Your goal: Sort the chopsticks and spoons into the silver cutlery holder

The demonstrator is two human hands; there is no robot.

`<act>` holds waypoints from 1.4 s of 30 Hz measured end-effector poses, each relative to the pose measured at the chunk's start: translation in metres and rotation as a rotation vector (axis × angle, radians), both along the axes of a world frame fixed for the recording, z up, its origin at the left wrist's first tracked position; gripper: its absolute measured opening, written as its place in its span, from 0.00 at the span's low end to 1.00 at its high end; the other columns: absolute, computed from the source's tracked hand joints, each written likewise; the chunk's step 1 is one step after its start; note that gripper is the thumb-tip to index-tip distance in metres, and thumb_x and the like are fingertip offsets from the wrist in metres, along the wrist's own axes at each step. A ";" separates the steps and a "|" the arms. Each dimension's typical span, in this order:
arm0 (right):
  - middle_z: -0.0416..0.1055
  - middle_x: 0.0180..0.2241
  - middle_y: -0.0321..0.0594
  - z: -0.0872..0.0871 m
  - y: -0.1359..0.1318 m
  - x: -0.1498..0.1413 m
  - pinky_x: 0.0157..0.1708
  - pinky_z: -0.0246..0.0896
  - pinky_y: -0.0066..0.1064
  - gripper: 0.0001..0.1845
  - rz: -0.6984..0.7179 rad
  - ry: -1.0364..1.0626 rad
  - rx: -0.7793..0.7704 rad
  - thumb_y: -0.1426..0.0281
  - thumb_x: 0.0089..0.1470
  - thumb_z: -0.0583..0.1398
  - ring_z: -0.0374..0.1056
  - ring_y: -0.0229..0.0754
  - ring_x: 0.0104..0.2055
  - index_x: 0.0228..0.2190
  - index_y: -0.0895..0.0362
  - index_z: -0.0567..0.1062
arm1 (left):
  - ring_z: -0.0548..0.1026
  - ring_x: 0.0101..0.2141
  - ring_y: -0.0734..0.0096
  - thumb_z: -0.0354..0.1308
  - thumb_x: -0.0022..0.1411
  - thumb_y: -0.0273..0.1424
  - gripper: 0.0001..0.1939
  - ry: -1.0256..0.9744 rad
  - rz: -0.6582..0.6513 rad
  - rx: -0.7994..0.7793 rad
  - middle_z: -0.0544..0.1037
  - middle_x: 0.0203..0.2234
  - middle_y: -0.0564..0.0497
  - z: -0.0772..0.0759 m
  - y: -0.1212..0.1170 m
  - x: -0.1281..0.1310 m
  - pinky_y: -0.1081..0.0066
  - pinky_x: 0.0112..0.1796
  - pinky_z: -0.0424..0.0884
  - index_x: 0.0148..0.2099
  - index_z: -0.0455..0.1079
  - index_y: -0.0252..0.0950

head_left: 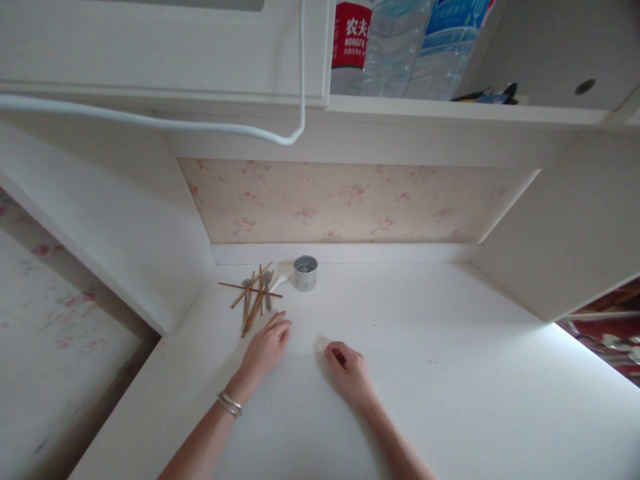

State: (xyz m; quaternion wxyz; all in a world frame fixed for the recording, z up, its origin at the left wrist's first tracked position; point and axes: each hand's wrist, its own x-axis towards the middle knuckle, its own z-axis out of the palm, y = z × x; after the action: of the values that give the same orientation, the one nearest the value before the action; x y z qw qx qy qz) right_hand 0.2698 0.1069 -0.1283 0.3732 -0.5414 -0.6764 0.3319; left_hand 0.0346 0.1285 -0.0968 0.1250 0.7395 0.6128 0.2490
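My left hand [267, 341], with bangles on its wrist, is stretched over the white tabletop, fingers partly extended and holding nothing. Just beyond its fingertips lies a loose pile of brown chopsticks [254, 308], several of them crossing one another. Among them are a metal spoon [268, 293], a second metal spoon [247, 284] and a white spoon [281, 280]. Right of the pile a grey perforated utensil holder [305, 275] stands upright against the back edge. My right hand [347, 368] rests on the table, fingers curled into a loose fist; no object shows in it.
White panels flank the desk [450, 400] left and right. Overhead, a shelf [450, 110] holds plastic bottles [395, 50], and a white cable [200, 125] hangs in front of the cabinet. Floral wallpaper [360, 200] covers the back wall.
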 end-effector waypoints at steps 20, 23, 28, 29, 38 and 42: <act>0.77 0.26 0.37 0.006 -0.007 -0.009 0.36 0.54 0.30 0.10 0.160 -0.456 0.096 0.70 0.57 0.56 0.70 0.40 0.29 0.27 0.54 0.77 | 0.77 0.31 0.67 0.44 0.69 0.38 0.14 -0.201 -0.147 -0.190 0.78 0.29 0.50 -0.012 -0.041 0.066 0.72 0.33 0.66 0.37 0.69 0.42; 0.77 0.26 0.37 0.007 -0.007 -0.009 0.36 0.54 0.30 0.11 0.158 -0.481 0.095 0.69 0.57 0.56 0.71 0.40 0.30 0.27 0.54 0.77 | 0.77 0.31 0.67 0.43 0.69 0.37 0.14 -0.155 -0.149 -0.172 0.78 0.29 0.50 -0.012 -0.041 0.067 0.72 0.32 0.66 0.36 0.68 0.42; 0.77 0.27 0.37 0.010 -0.007 -0.009 0.36 0.54 0.30 0.11 0.164 -0.504 0.097 0.70 0.58 0.55 0.71 0.41 0.31 0.27 0.54 0.76 | 0.77 0.31 0.67 0.43 0.70 0.37 0.14 -0.119 -0.145 -0.160 0.78 0.29 0.50 -0.011 -0.042 0.068 0.72 0.32 0.65 0.37 0.68 0.42; 0.77 0.27 0.37 0.010 -0.007 -0.009 0.36 0.54 0.30 0.11 0.167 -0.506 0.098 0.70 0.58 0.55 0.71 0.41 0.31 0.27 0.54 0.76 | 0.77 0.31 0.67 0.43 0.70 0.37 0.14 -0.116 -0.145 -0.160 0.78 0.29 0.50 -0.011 -0.042 0.068 0.72 0.32 0.65 0.37 0.68 0.42; 0.77 0.26 0.36 0.011 -0.008 -0.009 0.35 0.53 0.30 0.11 0.162 -0.531 0.108 0.69 0.58 0.55 0.70 0.40 0.29 0.26 0.55 0.75 | 0.77 0.31 0.67 0.43 0.70 0.37 0.14 -0.100 -0.141 -0.153 0.79 0.29 0.51 -0.011 -0.043 0.068 0.72 0.32 0.66 0.38 0.68 0.42; 0.77 0.27 0.36 0.008 -0.008 -0.009 0.35 0.53 0.30 0.11 0.162 -0.535 0.112 0.69 0.58 0.55 0.71 0.40 0.30 0.27 0.55 0.75 | 0.77 0.31 0.68 0.43 0.70 0.37 0.14 -0.082 -0.139 -0.150 0.79 0.29 0.50 -0.011 -0.043 0.068 0.72 0.32 0.65 0.37 0.68 0.41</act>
State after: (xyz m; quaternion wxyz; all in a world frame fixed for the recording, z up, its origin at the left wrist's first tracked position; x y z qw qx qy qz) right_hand 0.2608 0.0993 -0.1202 0.1831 -0.5323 -0.8092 0.1681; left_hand 0.1024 0.0852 -0.1078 0.2221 0.7577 0.5716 0.2232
